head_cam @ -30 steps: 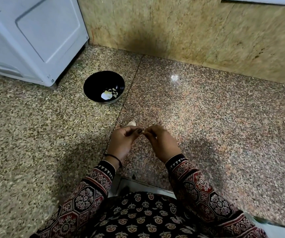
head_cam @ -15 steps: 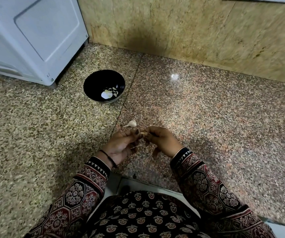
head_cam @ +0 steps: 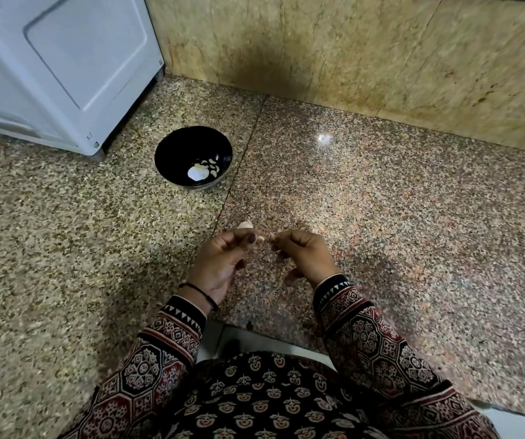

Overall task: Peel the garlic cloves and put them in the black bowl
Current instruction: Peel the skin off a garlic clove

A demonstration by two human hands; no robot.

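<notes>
Pinches garlic clove [head_cam: 259, 239] in left grip [head_cam: 223, 261], tugs skin [head_cam: 274, 238] with right grip [head_cam: 305, 258]. Could squirt it loose, short of black bowl [head_cam: 182, 144], if squeezed hard.

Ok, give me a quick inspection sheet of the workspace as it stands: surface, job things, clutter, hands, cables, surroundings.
Surface: speckled polished granite slab, glossy, with one light reflection.
Job's things: round black bowl upright, holding several peeled pale garlic cloves and a white rounded piece; one loose garlic clove lies on the granite just beyond the left hand.
Clutter: nothing seen.
Hands: left hand pinches a small pale garlic clove; right hand pinches a pale scrap beside it; skin or clove, cannot tell.
Cables: nothing seen.
Surroundings: white appliance behind the bowl; beige stone wall along the far edge.
</notes>
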